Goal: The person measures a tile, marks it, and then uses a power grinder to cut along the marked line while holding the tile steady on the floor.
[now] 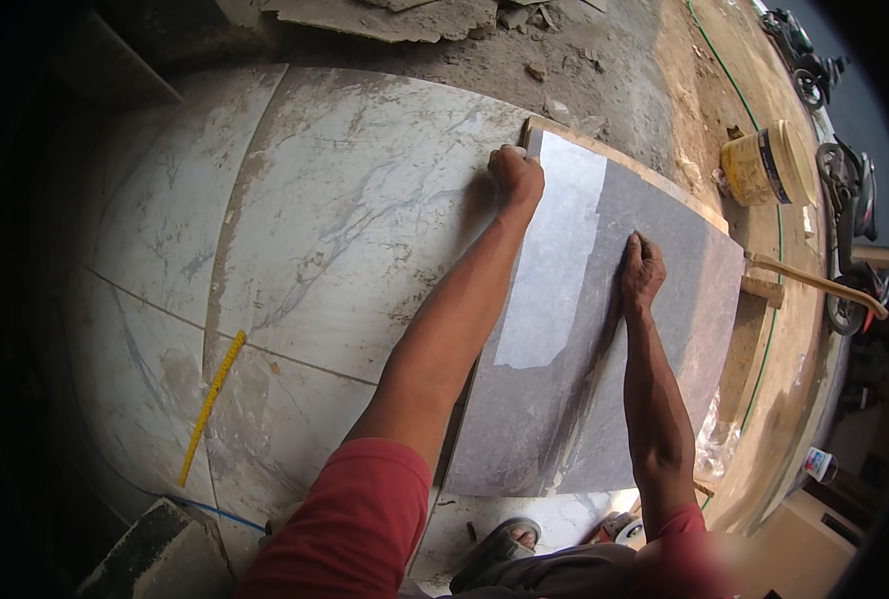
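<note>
A large grey tile (564, 419) lies in front of me, with a pale, bright patch across its left part. My left hand (516, 182) is closed in a fist at the tile's far left corner; what its fingers hold, if anything, is hidden. On the tile's right half, my right hand (645, 270) has its fingertips pinched together close against the surface. Anything between them is too small to make out. A dark shadow band runs down the tile from the right hand. A wooden board (629, 160) shows along the tile's far edge.
White marbled tiles (354, 210) cover the floor at left, with a yellow measuring strip (212, 409) on them. Broken slabs (394, 18) lie at the far side. At right are a bucket (754, 168), a wooden-handled tool (824, 282), a green hose (779, 250) and parked motorbikes (844, 210).
</note>
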A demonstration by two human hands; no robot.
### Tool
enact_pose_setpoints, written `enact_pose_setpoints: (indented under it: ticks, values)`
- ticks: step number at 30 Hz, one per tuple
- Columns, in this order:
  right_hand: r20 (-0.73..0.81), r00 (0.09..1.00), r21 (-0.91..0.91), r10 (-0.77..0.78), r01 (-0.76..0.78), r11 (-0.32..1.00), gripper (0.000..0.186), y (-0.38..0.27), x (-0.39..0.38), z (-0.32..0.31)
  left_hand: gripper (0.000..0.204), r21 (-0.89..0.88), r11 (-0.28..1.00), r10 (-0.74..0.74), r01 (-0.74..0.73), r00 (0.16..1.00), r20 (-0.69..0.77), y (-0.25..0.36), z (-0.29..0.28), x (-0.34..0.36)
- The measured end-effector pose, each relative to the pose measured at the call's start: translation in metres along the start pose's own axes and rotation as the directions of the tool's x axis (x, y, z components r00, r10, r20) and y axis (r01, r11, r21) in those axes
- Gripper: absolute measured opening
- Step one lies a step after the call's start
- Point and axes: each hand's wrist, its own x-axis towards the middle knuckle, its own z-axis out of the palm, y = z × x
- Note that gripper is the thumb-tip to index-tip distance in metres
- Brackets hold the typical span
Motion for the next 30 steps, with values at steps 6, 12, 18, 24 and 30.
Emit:
enact_pose_setpoints:
  ticks: [6, 12, 18, 24, 30]
  values:
    - [0.014, 0.999, -0.024, -0.05, 0.05, 0.998, 0.029, -0.004, -0.003, -0.002, 0.016, 0.044, 0.998, 0.046, -0.05, 0.995, 0.084, 0.007, -0.014, -0.001]
    - [0.019, 0.998, 0.051, -0.058, 0.057, 0.997, 0.034, 0.004, 0.001, -0.003, 0.023, 0.229, 0.973, -0.046, -0.001, 0.979, 0.199, 0.02, -0.048, -0.025]
    - [0.114, 0.981, -0.047, -0.158, 0.164, 0.985, 0.034, 0.01, -0.026, -0.021, 0.022, 0.33, 0.934, -0.228, 0.134, 0.937, 0.265, 0.002, -0.099, -0.083]
    - [0.23, 0.968, -0.137, -0.104, 0.138, 0.981, 0.034, 0.011, -0.098, -0.06, 0.022, 0.417, 0.906, -0.257, 0.078, 0.883, 0.394, -0.018, -0.145, -0.142]
    - [0.394, 0.919, -0.163, -0.024, 0.096, 0.982, 0.023, -0.01, -0.198, -0.121, 0.021, 0.512, 0.859, -0.266, 0.014, 0.867, 0.422, -0.05, -0.191, -0.213]
